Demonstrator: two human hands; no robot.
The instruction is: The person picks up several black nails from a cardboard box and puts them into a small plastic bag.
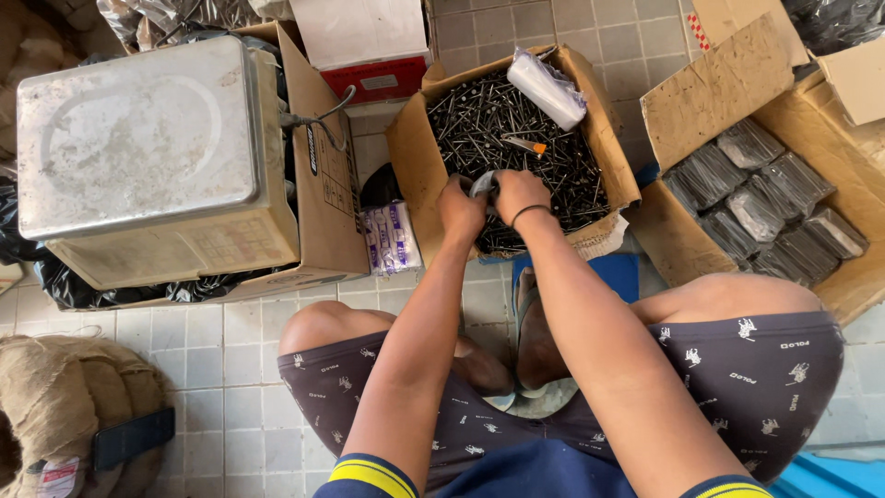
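An open cardboard box [412,157] full of loose dark nails [489,120] stands on the tiled floor in front of me. My left hand [460,208] and my right hand [520,195] meet over the box's near edge, both closed on a small clear plastic bag [483,184] held between them. A dark band circles my right wrist. A roll of clear plastic bags [546,88] lies across the far corner of the box, and a small orange-tipped tool [525,145] rests on the nails.
A metal weighing scale [138,138] sits on a carton at left. At right, a large carton [710,88] holds several packed bags of nails [765,198]. A burlap-wrapped coil [64,406] lies bottom left. A small printed packet [390,238] lies beside the nail box.
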